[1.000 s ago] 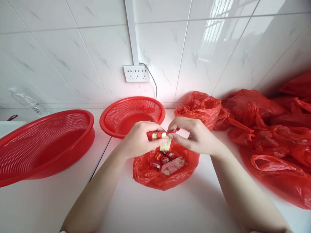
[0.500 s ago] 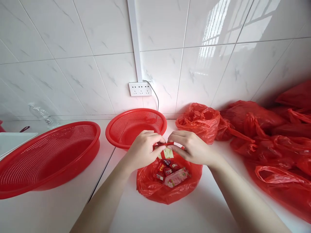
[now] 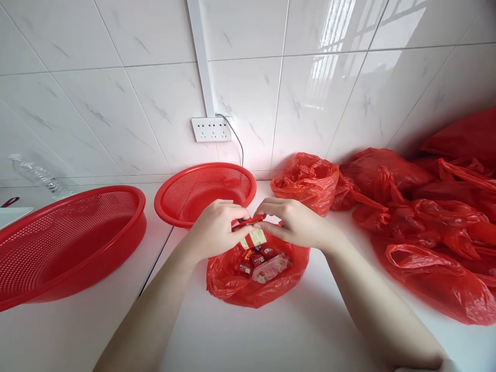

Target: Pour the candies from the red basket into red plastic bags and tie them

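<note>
Over an open red plastic bag, my left hand and my right hand pinch the top edge of a small red snack packet between thumbs and fingers. The hands nearly meet at the fingertips. A cream-coloured label with a red stripe shows below the pinched edge; the fingers cover the rest. Inside the bag lie several small red snack packs with printed characters and a pink pack at the front right.
Behind the bag stands a red perforated basket, and a larger red basket is on the left. Red plastic bags are heaped at the right. A clear bottle lies back left. A power socket with a cable is on the tiled wall.
The camera view has shifted, so everything appears a little higher and further left. Both hands keep their pinch on the packet, whose top edge is now tilted more.
</note>
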Tool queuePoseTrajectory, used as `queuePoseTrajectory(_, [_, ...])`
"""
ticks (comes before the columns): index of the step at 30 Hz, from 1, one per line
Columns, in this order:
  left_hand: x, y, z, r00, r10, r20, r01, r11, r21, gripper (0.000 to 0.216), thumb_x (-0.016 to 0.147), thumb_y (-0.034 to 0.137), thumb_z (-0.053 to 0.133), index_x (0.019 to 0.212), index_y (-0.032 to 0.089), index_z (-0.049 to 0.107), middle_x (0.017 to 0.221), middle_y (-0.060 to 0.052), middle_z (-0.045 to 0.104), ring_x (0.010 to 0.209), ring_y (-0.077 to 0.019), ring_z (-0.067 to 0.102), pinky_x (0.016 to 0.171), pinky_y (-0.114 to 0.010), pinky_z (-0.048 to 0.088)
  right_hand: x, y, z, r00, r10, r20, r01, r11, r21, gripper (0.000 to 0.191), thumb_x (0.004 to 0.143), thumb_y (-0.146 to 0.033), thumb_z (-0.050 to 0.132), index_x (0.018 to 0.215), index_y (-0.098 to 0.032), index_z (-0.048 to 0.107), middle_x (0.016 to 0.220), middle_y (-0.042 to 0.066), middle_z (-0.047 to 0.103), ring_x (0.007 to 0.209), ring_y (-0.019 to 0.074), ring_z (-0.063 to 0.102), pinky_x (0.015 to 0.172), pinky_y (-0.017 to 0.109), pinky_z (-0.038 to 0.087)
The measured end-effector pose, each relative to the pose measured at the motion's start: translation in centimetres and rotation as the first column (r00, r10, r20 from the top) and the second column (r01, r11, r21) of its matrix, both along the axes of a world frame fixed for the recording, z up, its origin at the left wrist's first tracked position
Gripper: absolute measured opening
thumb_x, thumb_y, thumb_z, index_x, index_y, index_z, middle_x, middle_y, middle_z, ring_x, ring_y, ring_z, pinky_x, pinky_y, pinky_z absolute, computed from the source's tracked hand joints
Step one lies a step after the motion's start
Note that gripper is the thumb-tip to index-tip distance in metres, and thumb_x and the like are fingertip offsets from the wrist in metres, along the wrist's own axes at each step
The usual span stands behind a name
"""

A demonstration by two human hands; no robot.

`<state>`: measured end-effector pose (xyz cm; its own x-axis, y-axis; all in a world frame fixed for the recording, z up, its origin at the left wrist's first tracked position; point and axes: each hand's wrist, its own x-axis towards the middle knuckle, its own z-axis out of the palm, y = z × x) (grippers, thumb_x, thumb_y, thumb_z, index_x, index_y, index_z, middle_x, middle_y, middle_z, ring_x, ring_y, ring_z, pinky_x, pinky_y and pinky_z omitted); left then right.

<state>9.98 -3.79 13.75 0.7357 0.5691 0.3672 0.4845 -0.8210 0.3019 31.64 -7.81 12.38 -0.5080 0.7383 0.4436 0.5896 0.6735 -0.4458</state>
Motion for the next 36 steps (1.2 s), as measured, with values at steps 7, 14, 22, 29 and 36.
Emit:
queuePoseTrajectory(7, [0.3, 0.5, -0.1, 0.995, 0.009, 0.104, -0.009, 1.000, 0.003, 0.020, 0.085, 0.027, 0.063, 0.068, 0.018, 0.058, 0.063, 0.003, 0.055, 0.062, -0.0121, 0.049, 0.061, -0.028, 0.036, 1.3, 0.3, 0.4, 0.992, 0.039, -0.118, -0.043, 0.998, -0.036, 0.007, 0.092, -0.019, 0.056, 0.092, -0.019, 0.063, 0.090, 0.001, 0.067, 0.079, 0.0137, 0.060, 0.076, 0.028, 0.049])
queuePoseTrajectory(14, [0.9, 0.7, -1.0, 0.995, 0.002, 0.104, 0.006, 0.997, -0.078, 0.013, 0.085, 0.027, 0.063, 0.076, 0.019, 0.062, 0.072, 0.002, 0.064, 0.067, -0.0123, 0.056, 0.060, -0.026, 0.039, 1.3, 0.7, -0.1, 0.997, 0.039, -0.067, -0.042, 0.998, -0.052, 0.006, 0.090, -0.023, 0.062, 0.087, -0.019, 0.063, 0.085, 0.001, 0.067, 0.077, 0.0141, 0.060, 0.075, 0.028, 0.049])
queuePoseTrajectory(22, [1.1, 0.7, -1.0, 0.994, -0.071, 0.088, 0.066, 0.996, 0.058, 0.017, 0.085, 0.024, 0.064, 0.070, 0.019, 0.058, 0.061, 0.005, 0.055, 0.059, -0.0110, 0.047, 0.073, -0.029, 0.043, 0.8, 1.0, -0.7, 0.998, 0.068, 0.005, -0.068, 0.997, 0.044, 0.011, 0.094, -0.022, 0.053, 0.087, -0.019, 0.060, 0.086, 0.004, 0.066, 0.074, 0.0164, 0.056, 0.070, 0.031, 0.045])
queuePoseTrajectory(29, [0.8, 1.1, -0.9, 0.982, -0.174, 0.074, 0.171, 0.984, 0.050, 0.022, 0.084, 0.021, 0.063, 0.065, 0.020, 0.053, 0.055, 0.009, 0.047, 0.052, -0.0079, 0.041, 0.104, -0.037, 0.038, 0.5, 0.7, -0.4, 0.991, 0.132, -0.011, -0.132, 0.991, 0.000, 0.013, 0.095, -0.020, 0.051, 0.088, -0.021, 0.062, 0.087, 0.003, 0.066, 0.077, 0.0162, 0.058, 0.071, 0.030, 0.046])
queuePoseTrajectory(36, [0.3, 1.6, -0.7, 0.973, -0.046, 0.227, 0.069, 0.993, -0.097, 0.019, 0.087, 0.026, 0.060, 0.069, 0.018, 0.059, 0.067, 0.004, 0.058, 0.064, -0.0116, 0.051, 0.083, -0.031, 0.046, 0.6, 1.1, -0.5, 0.990, 0.060, -0.130, -0.076, 0.989, -0.125, 0.008, 0.089, -0.026, 0.062, 0.092, -0.019, 0.064, 0.095, 0.003, 0.070, 0.082, 0.0154, 0.062, 0.077, 0.029, 0.049])
